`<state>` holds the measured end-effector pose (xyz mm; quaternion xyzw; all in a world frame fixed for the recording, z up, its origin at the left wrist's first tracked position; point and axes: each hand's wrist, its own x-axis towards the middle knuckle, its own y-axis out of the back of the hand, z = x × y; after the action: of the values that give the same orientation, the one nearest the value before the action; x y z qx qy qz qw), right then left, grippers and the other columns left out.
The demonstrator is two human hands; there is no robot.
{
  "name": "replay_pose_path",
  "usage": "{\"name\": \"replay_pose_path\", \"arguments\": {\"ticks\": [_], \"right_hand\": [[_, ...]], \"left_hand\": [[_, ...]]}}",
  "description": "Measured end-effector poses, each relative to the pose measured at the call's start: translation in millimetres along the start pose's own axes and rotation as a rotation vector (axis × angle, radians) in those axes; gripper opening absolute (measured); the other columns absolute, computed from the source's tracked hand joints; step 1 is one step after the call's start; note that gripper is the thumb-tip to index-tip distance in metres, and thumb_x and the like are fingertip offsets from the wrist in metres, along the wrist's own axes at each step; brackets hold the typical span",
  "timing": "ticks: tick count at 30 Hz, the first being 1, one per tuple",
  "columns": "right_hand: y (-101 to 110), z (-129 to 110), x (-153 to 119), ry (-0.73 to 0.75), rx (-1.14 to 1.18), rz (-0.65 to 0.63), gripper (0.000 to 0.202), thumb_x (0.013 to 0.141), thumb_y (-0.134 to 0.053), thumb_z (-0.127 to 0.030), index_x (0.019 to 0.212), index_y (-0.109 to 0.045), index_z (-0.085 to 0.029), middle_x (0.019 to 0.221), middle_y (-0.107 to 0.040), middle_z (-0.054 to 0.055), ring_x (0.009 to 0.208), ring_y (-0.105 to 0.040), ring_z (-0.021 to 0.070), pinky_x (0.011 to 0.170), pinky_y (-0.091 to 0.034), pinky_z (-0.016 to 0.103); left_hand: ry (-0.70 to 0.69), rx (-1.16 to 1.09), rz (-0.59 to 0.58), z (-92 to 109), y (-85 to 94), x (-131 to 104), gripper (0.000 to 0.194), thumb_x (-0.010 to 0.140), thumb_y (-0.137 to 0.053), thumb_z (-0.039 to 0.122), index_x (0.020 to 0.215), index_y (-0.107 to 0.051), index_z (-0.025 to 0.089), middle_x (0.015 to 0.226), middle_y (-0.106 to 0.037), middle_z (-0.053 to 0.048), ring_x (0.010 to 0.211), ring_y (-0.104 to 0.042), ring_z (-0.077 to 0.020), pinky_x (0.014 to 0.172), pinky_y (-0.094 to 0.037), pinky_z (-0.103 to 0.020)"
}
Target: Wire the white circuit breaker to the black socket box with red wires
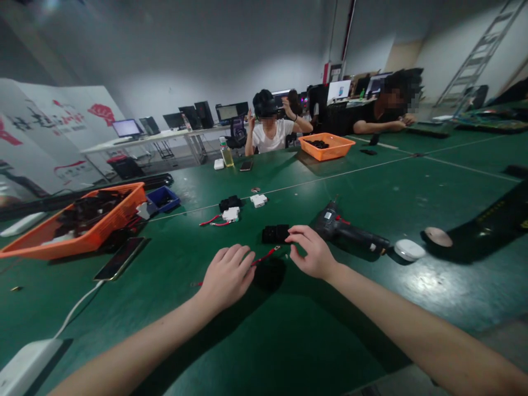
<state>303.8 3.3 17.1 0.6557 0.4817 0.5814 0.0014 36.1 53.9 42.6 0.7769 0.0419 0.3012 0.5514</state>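
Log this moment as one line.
left hand: on red wire | right hand: touching black part | power screwdriver: lying beside

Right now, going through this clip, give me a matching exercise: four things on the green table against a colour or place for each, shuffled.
Things:
1. basket at the left
2. small bin next to it
3. power screwdriver
4. phone

Descriptions:
A. blue
B. lies flat in front of the left basket
C. orange
D. just beyond the right hand

Pairs: 1-C, 2-A, 3-D, 4-B
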Motion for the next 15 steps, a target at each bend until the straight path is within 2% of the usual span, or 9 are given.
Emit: {"name": "replay_pose_path", "arguments": {"ticks": [3, 6, 11, 15], "right_hand": [[2.7, 1.8, 0.0, -0.015, 0.007, -0.008, 0.022, 0.086, -0.054, -0.013, 0.104, -0.063, -0.02, 0.114, -0.061, 0.013, 0.108, -0.061, 0.0268, 0.092, -0.055, 0.046], [6.2, 3.9, 0.1, -0.019, 0.014, 0.001, 0.018, 0.086, -0.054, -0.012, 0.1, -0.063, -0.019, 0.111, -0.061, 0.013, 0.106, -0.061, 0.0258, 0.091, -0.055, 0.044], [8.5, 8.1, 1.1, -0.079, 0.027, -0.049, 0.015, 0.087, -0.054, -0.012, 0.096, -0.064, -0.02, 0.109, -0.061, 0.011, 0.103, -0.062, 0.0253, 0.088, -0.055, 0.043], [3.2, 11.6, 0.3, -0.118, 0.035, -0.129, 0.014, 0.088, -0.054, -0.013, 0.094, -0.063, -0.02, 0.109, -0.061, 0.011, 0.102, -0.062, 0.0255, 0.088, -0.055, 0.043]], "left_hand": [[-0.032, 0.047, -0.04, 2.6, -11.6, 5.3, 0.02, 0.097, -0.051, 0.028, 0.109, -0.063, 0.018, 0.111, -0.068, -0.011, 0.105, -0.061, -0.0265, 0.081, -0.047, -0.04], [-0.085, 0.074, -0.043, -0.6, -18.3, -0.4, 0.017, 0.097, -0.052, 0.024, 0.103, -0.066, 0.017, 0.105, -0.07, -0.01, 0.101, -0.062, -0.0249, 0.078, -0.046, -0.038], [-0.114, 0.088, -0.027, -11.6, -13.7, -20.0, 0.018, 0.095, -0.053, 0.022, 0.104, -0.068, 0.017, 0.116, -0.069, -0.011, 0.109, -0.061, -0.0291, 0.084, -0.047, -0.043], [-0.093, 0.044, -0.032, -21.8, -10.7, -37.4, 0.019, 0.095, -0.053, 0.023, 0.106, -0.068, 0.019, 0.115, -0.07, -0.009, 0.106, -0.063, -0.0271, 0.084, -0.048, -0.042]]}}
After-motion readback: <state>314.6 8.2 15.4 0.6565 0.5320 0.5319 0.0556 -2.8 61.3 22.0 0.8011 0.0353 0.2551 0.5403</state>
